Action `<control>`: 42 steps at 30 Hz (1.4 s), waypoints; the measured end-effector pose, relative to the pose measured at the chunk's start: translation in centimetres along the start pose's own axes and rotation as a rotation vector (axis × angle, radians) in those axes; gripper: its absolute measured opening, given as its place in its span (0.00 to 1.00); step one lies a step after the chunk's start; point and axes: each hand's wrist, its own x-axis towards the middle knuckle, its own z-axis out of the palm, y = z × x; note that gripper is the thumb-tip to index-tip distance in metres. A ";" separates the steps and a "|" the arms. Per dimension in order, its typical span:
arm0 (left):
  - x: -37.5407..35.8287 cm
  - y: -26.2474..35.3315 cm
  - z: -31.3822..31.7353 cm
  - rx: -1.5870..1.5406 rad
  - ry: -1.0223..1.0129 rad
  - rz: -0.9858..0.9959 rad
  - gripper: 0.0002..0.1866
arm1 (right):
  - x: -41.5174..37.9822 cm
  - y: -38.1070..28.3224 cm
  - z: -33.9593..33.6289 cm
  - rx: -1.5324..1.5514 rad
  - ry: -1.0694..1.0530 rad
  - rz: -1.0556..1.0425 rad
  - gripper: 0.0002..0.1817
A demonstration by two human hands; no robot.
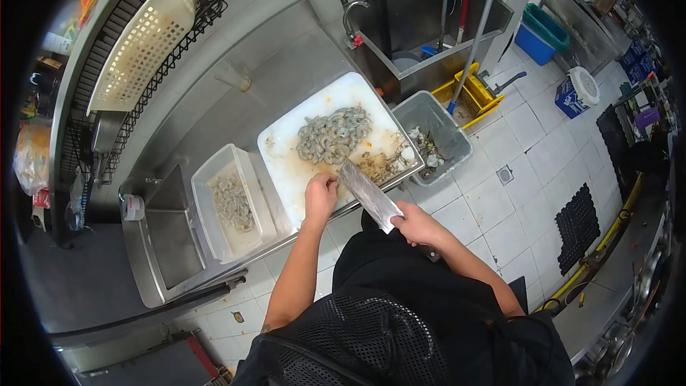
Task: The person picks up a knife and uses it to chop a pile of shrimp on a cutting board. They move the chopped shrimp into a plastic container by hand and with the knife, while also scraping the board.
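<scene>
My right hand (418,224) grips the handle of a broad cleaver (368,195), whose blade reaches over the front edge of a white cutting board (277,154). Close to the blade's far end, my left hand (321,196) is closed over the board's near edge, fingers curled together; what they pinch, if anything, is hidden. Beyond both hands lies a heap of peeled-looking grey shrimp (332,136). Brownish scraps and shell bits (386,164) cover the board's right corner. To the left, a translucent plastic tub (264,207) holds more shrimp (232,204) in cloudy liquid.
A grey bin (457,154) with scraps inside stands just right of the board. Left of the tub is a metal sink (171,243). Behind are a deep basin (429,75) with a tap and a yellow mop bucket (477,100). A wire shelf (153,64) overhangs the left.
</scene>
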 end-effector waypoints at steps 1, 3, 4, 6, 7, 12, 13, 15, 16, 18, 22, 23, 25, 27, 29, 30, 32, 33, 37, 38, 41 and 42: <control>0.1 -0.1 0.1 0.001 0.002 -0.002 0.06 | 0.3 -0.1 0.0 0.002 0.001 0.003 0.13; 0.1 -0.3 0.1 -0.035 -0.021 -0.079 0.07 | 0.9 -0.4 0.1 0.004 -0.001 0.003 0.14; 0.0 -0.1 0.0 -0.033 -0.019 -0.080 0.07 | 1.3 -0.3 0.2 -0.002 -0.008 0.002 0.15; 0.0 0.2 -0.1 -0.055 -0.026 -0.149 0.08 | 1.8 -0.2 0.3 -0.009 -0.016 -0.002 0.15; -0.1 0.3 -0.2 -0.054 -0.022 -0.150 0.08 | 1.9 -0.2 0.2 -0.016 -0.027 0.006 0.16; -0.3 0.6 -0.6 -0.048 -0.062 -0.228 0.09 | 2.6 0.1 0.5 0.002 -0.043 0.041 0.18; -0.6 0.7 -0.8 -0.048 -0.065 -0.227 0.09 | 2.9 0.1 0.6 0.008 -0.049 0.052 0.18; -0.8 0.9 -1.2 0.063 -0.074 -0.176 0.10 | 3.1 0.1 0.6 0.018 -0.048 0.059 0.19; -0.7 1.0 -1.2 0.066 -0.078 -0.171 0.10 | 3.0 0.2 0.6 0.036 -0.049 0.057 0.18; -1.0 1.0 -1.0 0.058 -0.077 -0.203 0.11 | 2.5 0.7 0.7 0.061 -0.051 0.059 0.18; -0.8 1.6 -0.3 0.060 -0.060 -0.247 0.10 | 1.0 1.8 0.5 0.065 -0.091 0.071 0.18; -0.8 1.6 -0.2 0.052 -0.054 -0.267 0.09 | 0.9 2.2 0.6 0.087 -0.102 0.083 0.18; -0.7 1.7 -0.1 0.046 -0.053 -0.285 0.09 | 0.6 2.7 0.7 0.112 -0.116 0.094 0.18; -0.8 1.8 -0.1 0.035 -0.060 -0.322 0.09 | 0.3 3.1 0.7 0.140 -0.127 0.105 0.17; -0.9 1.8 0.0 0.035 -0.059 -0.325 0.10 | 0.1 3.5 0.4 0.169 -0.175 0.098 0.17; -0.9 1.8 0.0 0.033 -0.052 -0.328 0.10 | -0.2 3.8 0.0 0.172 -0.175 0.097 0.17; -0.9 1.6 0.0 0.035 -0.057 -0.321 0.10 | -1.0 3.7 -1.2 0.142 -0.270 0.100 0.16; -0.8 1.5 0.0 0.035 -0.062 -0.316 0.10 | -1.3 3.8 -1.6 0.142 -0.269 0.097 0.16; -0.4 1.7 -0.7 0.063 -0.135 -0.312 0.10 | -2.2 3.4 -2.3 0.102 -0.166 0.086 0.14; -0.4 2.1 -0.8 0.057 -0.068 -0.171 0.08 | -2.5 2.9 -2.3 0.092 -0.080 0.081 0.13; -0.2 2.3 -0.9 0.049 -0.015 0.078 0.07 | -2.8 1.3 -1.9 -0.051 0.020 0.042 0.13; -0.2 2.3 -0.7 0.043 -0.028 0.183 0.07 | -2.6 1.3 -1.6 -0.051 0.024 0.042 0.13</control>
